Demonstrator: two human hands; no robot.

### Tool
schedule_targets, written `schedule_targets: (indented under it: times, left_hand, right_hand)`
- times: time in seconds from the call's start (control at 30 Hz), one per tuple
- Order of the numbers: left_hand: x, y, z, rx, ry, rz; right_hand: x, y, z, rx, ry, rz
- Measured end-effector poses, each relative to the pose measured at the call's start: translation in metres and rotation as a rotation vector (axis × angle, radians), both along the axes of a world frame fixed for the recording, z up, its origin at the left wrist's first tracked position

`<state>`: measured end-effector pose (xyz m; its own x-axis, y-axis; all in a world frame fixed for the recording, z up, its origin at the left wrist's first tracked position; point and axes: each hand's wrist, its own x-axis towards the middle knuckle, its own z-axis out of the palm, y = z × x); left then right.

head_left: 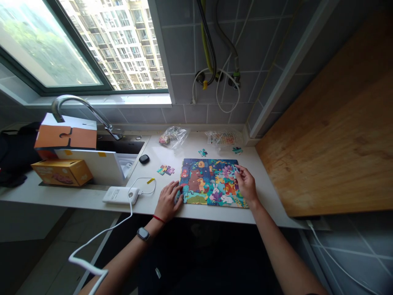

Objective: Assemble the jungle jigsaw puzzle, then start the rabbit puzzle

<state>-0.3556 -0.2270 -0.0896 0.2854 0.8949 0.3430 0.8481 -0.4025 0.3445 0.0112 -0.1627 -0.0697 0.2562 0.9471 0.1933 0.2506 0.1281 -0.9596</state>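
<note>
A colourful jigsaw puzzle point(201, 198) with animal pictures lies mostly assembled on the white counter. My right hand point(247, 185) is at its upper right edge, thumb and fingers pinched on a small puzzle piece point(236, 169). Beside the left edge rests my left hand point(168, 201), fingers curled over, with a bluish puzzle piece point(177, 196) showing between thumb and forefinger. Loose puzzle pieces point(166, 169) form a small cluster to the left. Behind the puzzle lie a teal piece point(202, 152) and a few darker teal pieces point(237, 150).
Two clear plastic bags point(174, 137) point(224, 137) lie near the wall. A black case point(144, 159) and a white power bank point(120, 195) with a cable are on the left. Boxes point(63, 172) stand by the sink tap point(82, 102). A wooden panel point(334, 139) borders the right.
</note>
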Motion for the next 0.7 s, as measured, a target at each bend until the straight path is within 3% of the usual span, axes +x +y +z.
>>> schedule_targets:
  times: [0.3, 0.7]
  left_hand:
    - [0.001, 0.000, 0.001, 0.013, -0.007, -0.004]
    - [-0.001, 0.001, -0.004, 0.040, -0.008, -0.005]
  right_hand:
    - [-0.008, -0.024, -0.010, -0.077, -0.111, 0.078]
    - [-0.015, -0.025, -0.005, 0.021, -0.173, 0.040]
